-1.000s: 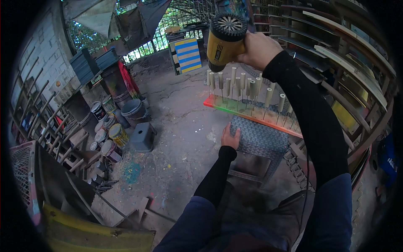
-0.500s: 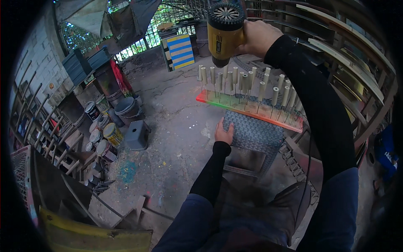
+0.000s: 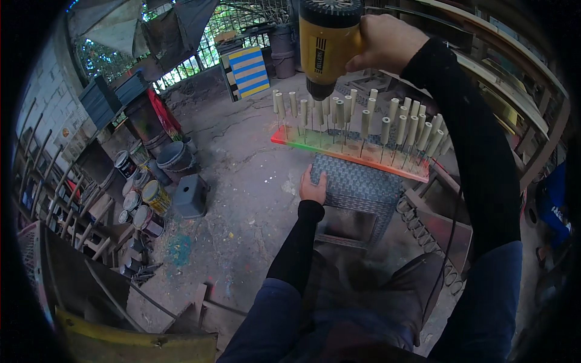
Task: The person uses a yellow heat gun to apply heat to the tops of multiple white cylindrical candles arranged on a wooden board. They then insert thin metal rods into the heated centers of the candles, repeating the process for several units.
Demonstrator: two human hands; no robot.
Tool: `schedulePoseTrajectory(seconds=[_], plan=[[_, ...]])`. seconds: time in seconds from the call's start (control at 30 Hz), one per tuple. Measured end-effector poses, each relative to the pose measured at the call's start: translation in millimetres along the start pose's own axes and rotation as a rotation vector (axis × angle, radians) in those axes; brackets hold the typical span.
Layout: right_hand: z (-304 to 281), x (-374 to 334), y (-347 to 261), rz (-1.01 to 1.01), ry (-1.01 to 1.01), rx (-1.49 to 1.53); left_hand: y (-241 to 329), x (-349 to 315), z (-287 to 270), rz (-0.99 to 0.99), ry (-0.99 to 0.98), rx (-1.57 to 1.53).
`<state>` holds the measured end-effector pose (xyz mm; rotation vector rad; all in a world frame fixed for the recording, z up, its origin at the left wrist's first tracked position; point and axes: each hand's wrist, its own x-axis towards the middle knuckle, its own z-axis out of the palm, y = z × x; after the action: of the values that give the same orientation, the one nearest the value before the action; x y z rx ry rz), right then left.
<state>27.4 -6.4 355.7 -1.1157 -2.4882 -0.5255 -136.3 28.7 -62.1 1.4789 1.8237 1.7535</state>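
While our right hand (image 3: pixel 390 45) grips the heat gun (image 3: pixel 328 48), left hand (image 3: pixel 313 190) spread on the stool (image 3: pixel 357 176), we should sweep evenly above cylinders (image 3: pixel 365 123).

1. And off goes the heat gun (image 3: pixel 330 54)! A second ago its nozzle lined up with the first cylinders at the left end of the painted board (image 3: pixel 296 139); now it has slid rightward along that row.
2. The right hand (image 3: pixel 390 45) rides along, and the gun looms larger above the board.
3. The black sleeve (image 3: pixel 469 115) swings clear, uncovering pale cylinders (image 3: pixel 434 144) at the board's right end!
4. Beyond the board's left end, a dark bucket (image 3: pixel 282 57) emerges more fully from behind the gun.
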Motion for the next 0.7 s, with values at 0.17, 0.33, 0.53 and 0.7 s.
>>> schedulePoseTrajectory(seconds=[0.17, 0.33, 0.53, 0.7], plan=[[0, -4, 10, 0.068, 0.015, 0.021, 1, -3, 3, -0.025, -0.006, -0.055], [-11, -15, 12, 0.053, -0.020, 0.078, -4, 1, 2, -0.002, 0.016, -0.028], [-8, -24, 31, 0.097, 0.043, 0.003, -2, 0, 5, 0.004, 0.026, -0.030], [-18, -44, 45, 0.040, 0.074, 0.043, -2, -2, 1, -0.006, 0.018, -0.054]])
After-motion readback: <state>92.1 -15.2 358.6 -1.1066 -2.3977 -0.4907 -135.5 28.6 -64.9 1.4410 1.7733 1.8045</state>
